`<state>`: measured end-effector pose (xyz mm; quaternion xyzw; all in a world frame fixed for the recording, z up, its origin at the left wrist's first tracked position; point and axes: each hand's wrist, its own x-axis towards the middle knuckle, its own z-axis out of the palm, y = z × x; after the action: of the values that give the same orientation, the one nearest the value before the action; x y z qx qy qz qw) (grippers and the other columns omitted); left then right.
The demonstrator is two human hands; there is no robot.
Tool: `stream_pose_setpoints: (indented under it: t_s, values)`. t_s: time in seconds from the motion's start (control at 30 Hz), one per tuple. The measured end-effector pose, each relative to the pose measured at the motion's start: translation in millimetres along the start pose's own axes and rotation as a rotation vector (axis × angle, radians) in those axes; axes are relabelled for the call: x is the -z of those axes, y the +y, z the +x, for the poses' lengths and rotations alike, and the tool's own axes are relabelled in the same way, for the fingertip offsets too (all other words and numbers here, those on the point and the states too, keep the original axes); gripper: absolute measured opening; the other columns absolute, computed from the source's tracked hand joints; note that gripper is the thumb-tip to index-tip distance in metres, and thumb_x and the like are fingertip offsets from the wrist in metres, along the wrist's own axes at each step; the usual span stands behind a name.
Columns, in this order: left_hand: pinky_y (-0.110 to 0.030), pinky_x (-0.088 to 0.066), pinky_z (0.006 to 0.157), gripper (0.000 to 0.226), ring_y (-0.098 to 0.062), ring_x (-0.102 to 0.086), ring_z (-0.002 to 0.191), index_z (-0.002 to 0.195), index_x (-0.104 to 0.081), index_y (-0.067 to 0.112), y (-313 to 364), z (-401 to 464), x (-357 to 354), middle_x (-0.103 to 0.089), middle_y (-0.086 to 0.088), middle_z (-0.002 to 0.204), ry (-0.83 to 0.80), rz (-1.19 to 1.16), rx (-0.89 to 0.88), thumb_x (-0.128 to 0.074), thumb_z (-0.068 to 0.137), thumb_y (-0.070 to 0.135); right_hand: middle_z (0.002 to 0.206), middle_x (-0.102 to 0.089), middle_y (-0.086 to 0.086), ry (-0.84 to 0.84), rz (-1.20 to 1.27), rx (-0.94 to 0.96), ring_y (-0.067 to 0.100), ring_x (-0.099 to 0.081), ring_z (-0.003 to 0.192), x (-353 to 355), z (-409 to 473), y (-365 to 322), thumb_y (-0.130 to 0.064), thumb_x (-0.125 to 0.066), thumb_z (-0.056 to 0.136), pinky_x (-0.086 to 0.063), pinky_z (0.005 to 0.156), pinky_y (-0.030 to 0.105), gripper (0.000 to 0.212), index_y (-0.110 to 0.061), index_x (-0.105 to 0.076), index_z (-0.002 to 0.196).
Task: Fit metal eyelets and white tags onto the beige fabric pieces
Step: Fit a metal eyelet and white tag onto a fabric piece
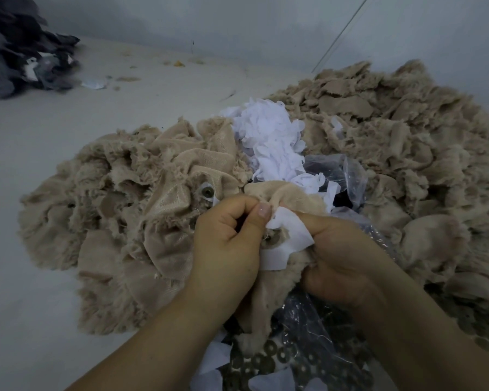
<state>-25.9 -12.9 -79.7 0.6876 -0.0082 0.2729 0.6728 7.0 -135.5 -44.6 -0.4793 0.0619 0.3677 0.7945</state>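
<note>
Hands are meeting over the near middle: the left hand (pixel 226 235) is pinching a beige fabric piece (pixel 288 198), the right hand (pixel 342 249) is gripping a white tag (pixel 291 235) against it around a metal eyelet (pixel 269 239). The tag could be slipping off-centre if either pinch loosens. Beige piles (pixel 407 142) are crowding right; bare desk (pixel 40 136) is lying open left.

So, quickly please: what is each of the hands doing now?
Left hand: closed, pinching the beige fabric piece and white tag.
Right hand: closed, gripping the same fabric and tag.
</note>
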Motion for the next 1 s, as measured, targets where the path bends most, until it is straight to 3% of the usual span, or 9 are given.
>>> stream_pose_setpoints:
  t_s: [0.13,0.23,0.4,0.47,0.6,0.7,0.77,0.83,1.0]
  values:
    - [-0.031,-0.044,0.056,0.028,-0.02,-0.05,0.059,0.066,-0.061,0.006,-2,1,2,-0.057,-0.015,0.064,0.026,-0.013,0.016,-0.056,0.089,0.022,0.112,-0.07,0.026,0.005,-0.005,0.074,0.037,-0.072,0.095,3,4,3,-0.015,-0.051,0.099,-0.062,0.077,0.045,0.032,0.005,-0.066,0.119]
    - [-0.028,-0.041,0.056,0.03,-0.016,-0.047,0.059,0.065,-0.058,0.005,-3,0,5,-0.053,-0.016,0.062,0.028,-0.019,0.015,-0.054,0.09,0.021,0.112,-0.07,0.027,0.002,-0.046,0.103,0.04,-0.07,0.1,4,3,3,-0.013,-0.053,0.097,-0.06,0.079,0.049,0.032,0.005,-0.064,0.12]
    - [-0.038,-0.047,0.056,0.026,-0.034,-0.054,0.061,0.068,-0.06,0.007,1,-2,4,-0.057,-0.019,0.065,0.014,-0.044,-0.011,-0.055,0.091,0.02,0.104,-0.071,0.028,-0.058,-0.109,0.095,0.035,-0.073,0.083,2,-4,0,-0.011,-0.062,0.082,-0.061,0.073,0.044,0.035,0.01,-0.069,0.109]
    - [-0.042,-0.048,0.057,0.027,-0.04,-0.056,0.065,0.068,-0.06,0.007,2,-3,2,-0.059,-0.021,0.066,0.015,-0.043,-0.019,-0.055,0.091,0.019,0.104,-0.071,0.027,-0.06,-0.096,0.1,0.034,-0.072,0.084,2,-4,0,-0.012,-0.062,0.081,-0.061,0.074,0.043,0.035,0.008,-0.07,0.108]
    - [-0.029,-0.045,0.055,0.027,-0.018,-0.052,0.058,0.067,-0.063,0.009,2,1,4,-0.058,-0.017,0.065,0.034,-0.038,0.044,-0.057,0.089,0.025,0.118,-0.068,0.026,-0.052,-0.031,0.011,0.038,-0.067,0.109,4,1,0,-0.015,-0.051,0.097,-0.057,0.089,0.044,0.036,0.007,-0.063,0.122]
    - [-0.024,-0.044,0.052,0.029,-0.013,-0.051,0.057,0.068,-0.063,0.012,1,3,6,-0.06,-0.011,0.062,0.044,-0.042,0.083,-0.059,0.094,0.023,0.128,-0.062,0.026,-0.121,0.093,0.001,0.037,-0.061,0.118,5,0,-5,-0.011,-0.05,0.083,-0.05,0.101,0.047,0.049,0.009,-0.057,0.127]
    - [-0.02,-0.041,0.05,0.033,-0.008,-0.048,0.054,0.066,-0.062,0.013,0,4,7,-0.056,0.0,0.057,0.059,-0.046,0.098,-0.058,0.098,0.016,0.134,-0.056,0.027,-0.215,0.195,0.009,0.04,-0.056,0.122,4,-2,-9,-0.004,-0.04,0.07,-0.042,0.109,0.05,0.065,0.008,-0.05,0.134]
    - [-0.019,-0.04,0.051,0.034,-0.006,-0.047,0.054,0.065,-0.062,0.015,0,4,8,-0.056,0.003,0.057,0.071,-0.043,0.11,-0.057,0.099,0.015,0.134,-0.056,0.031,-0.211,0.181,0.039,0.042,-0.053,0.128,5,0,-10,0.004,-0.032,0.071,-0.038,0.112,0.051,0.066,0.01,-0.046,0.135]
    - [-0.022,-0.039,0.05,0.034,-0.006,-0.046,0.052,0.064,-0.063,0.018,2,3,8,-0.054,0.004,0.056,0.042,-0.03,0.152,-0.058,0.098,0.017,0.114,-0.07,0.026,-0.024,-0.053,0.229,0.036,-0.068,0.107,6,7,-1,0.015,-0.037,0.096,-0.059,0.087,0.041,0.034,0.008,-0.061,0.119]
